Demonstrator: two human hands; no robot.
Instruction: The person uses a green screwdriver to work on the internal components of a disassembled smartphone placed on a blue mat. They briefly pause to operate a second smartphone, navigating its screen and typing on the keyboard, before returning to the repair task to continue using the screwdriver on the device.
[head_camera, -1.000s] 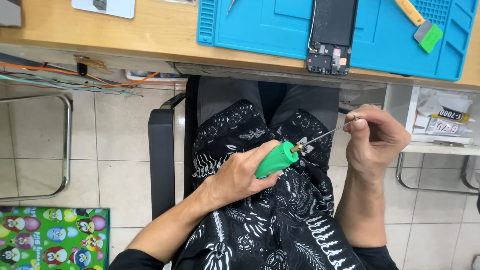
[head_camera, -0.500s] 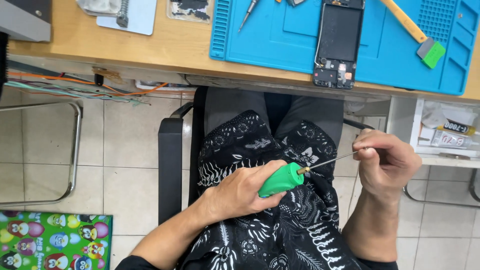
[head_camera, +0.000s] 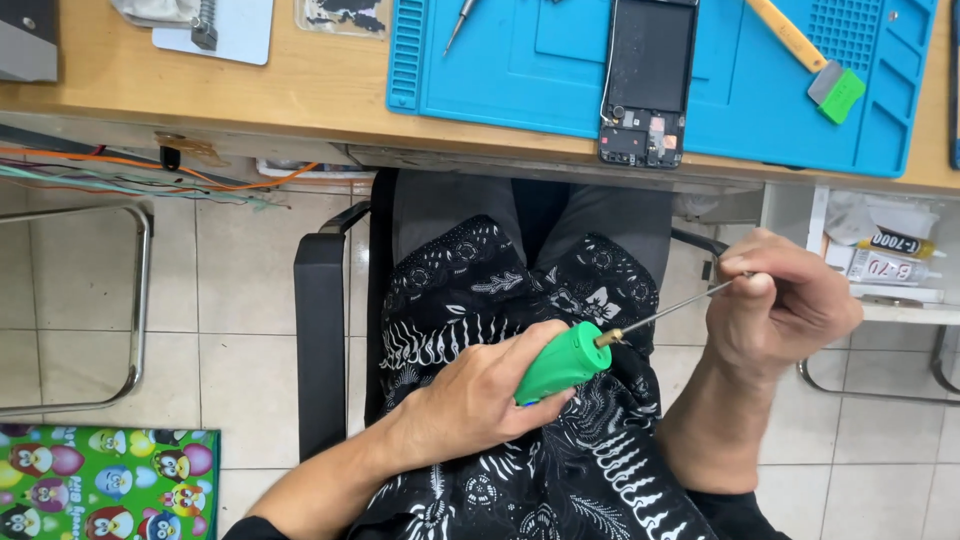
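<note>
Seated at the tabletop (head_camera: 300, 95), hands down over the lap, below the table edge.

Left hand (head_camera: 470, 400): fingers wrapped closed round a green-handled tool (head_camera: 562, 362), grip at its rear half, brass collar pointing to 2 o'clock. Thin metal shaft (head_camera: 665, 312) runs from the collar up toward 2 o'clock.

Right hand (head_camera: 775, 305): fingers pinched narrow on the far tip of the shaft, thumb on top. Whatever sits right at the tip is hidden inside the pinch.

Step in hand, as I read it: seating or adjusting the fine bit in the handle, one hand steadying the body while the other works the tip. Next move would likely call for a firm hold on the handle and a small, straight push or twist along the shaft's line; the shaft looks slender enough to bend if loaded sideways.

Tool look: handle stubby, rounded, bright green plastic, tapering to the collar; shaft straight, bare steel, needle-thin.

At 12 o'clock on the tabletop: blue work mat (head_camera: 500, 60) carrying an opened phone (head_camera: 648, 75), screen dark, circuit parts exposed at its near end. Yellow-handled scraper (head_camera: 805, 50) at 1 o'clock.
</note>
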